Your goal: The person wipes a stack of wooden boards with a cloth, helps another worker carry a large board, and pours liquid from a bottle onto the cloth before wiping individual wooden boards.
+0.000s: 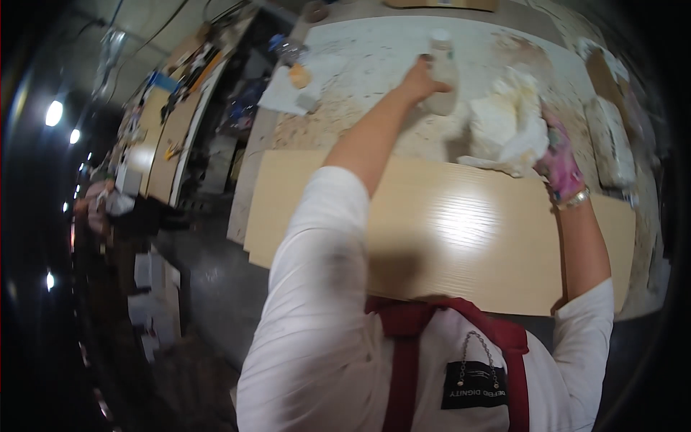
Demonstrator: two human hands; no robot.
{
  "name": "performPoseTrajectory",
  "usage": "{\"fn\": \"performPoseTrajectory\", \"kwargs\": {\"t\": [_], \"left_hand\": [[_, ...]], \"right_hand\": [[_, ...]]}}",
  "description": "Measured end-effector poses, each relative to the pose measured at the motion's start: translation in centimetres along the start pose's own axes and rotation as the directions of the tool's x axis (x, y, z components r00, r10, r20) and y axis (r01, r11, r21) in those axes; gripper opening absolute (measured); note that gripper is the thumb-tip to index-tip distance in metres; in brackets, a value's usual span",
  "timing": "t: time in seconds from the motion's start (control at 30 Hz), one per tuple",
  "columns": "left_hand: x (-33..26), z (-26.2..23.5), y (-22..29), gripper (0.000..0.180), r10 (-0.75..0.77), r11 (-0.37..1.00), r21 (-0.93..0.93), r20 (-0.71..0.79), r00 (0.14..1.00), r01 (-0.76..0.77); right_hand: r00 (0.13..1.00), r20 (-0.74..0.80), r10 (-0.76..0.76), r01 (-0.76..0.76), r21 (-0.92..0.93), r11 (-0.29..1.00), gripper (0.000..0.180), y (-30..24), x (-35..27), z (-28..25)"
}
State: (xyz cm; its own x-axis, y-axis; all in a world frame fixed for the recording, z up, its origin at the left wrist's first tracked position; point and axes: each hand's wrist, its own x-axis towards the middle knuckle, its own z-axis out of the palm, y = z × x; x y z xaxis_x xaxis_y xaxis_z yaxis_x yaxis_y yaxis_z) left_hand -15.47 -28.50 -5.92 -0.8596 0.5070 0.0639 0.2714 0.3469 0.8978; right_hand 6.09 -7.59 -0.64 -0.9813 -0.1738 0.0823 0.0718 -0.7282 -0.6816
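Observation:
My left hand [419, 82] reaches far over the worktable, its fingers curled around the side of a clear bottle [445, 68] with a white cap and pale contents. The thumb lies across the bottle's front; its far side is hidden. At the right, my right hand [562, 160], in a pink, stained glove, grips the edge of a crumpled white cloth [506, 124] with yellowish stains. Its fingertips are partly hidden behind the cloth. Light wood-grain panels [403, 209] lie stacked along the table's near side, just below the cloth.
Stains mark the white tabletop [360, 54]. At its far left are a white sheet [277, 97], a yellow lump [299, 75], a grey block [307, 103] and a plastic bottle [289, 49]. A white wrapped package [610, 142] lies right. Another person [101, 201] is by a cluttered bench [170, 119].

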Motion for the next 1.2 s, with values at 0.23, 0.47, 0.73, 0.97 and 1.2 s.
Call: {"fn": "performPoseTrajectory", "kwargs": {"t": [0.23, 0.47, 0.73, 0.97, 1.2], "left_hand": [[-14.3, -3.2, 10.8, 0.052, 0.383, 0.723, 0.575, 0.128, 0.915, -0.383], [-31.7, -1.2, 11.3, 0.048, 0.489, 0.656, 0.523, 0.254, 0.834, -0.544], [-32.3, -2.3, 9.0, 0.051, 0.451, 0.654, 0.622, 0.136, 0.882, -0.430], [-32.5, -2.0, 9.0, 0.046, 0.458, 0.735, 0.524, 0.086, 0.885, -0.431], [-33.6, -5.8, 6.1, 0.048, 0.087, 0.954, 0.238, 0.360, 0.929, -0.181]], "right_hand": [[0.944, -0.319, -0.083, -0.004, -0.262, 0.965, 0.056, -1.3, 0.0, -3.6], [0.989, 0.076, -0.124, 0.139, -0.246, 0.959, 0.044, -3.3, 1.5, 4.2], [0.570, 0.810, 0.139, 0.820, -0.572, -0.031, 0.036, 12.0, 8.1, 21.5], [0.557, 0.775, 0.300, 0.822, -0.567, -0.061, 0.015, 25.2, 12.8, 28.4], [0.302, 0.821, 0.484, 0.920, -0.385, 0.077, 0.023, 24.2, 7.9, 29.9]]}}
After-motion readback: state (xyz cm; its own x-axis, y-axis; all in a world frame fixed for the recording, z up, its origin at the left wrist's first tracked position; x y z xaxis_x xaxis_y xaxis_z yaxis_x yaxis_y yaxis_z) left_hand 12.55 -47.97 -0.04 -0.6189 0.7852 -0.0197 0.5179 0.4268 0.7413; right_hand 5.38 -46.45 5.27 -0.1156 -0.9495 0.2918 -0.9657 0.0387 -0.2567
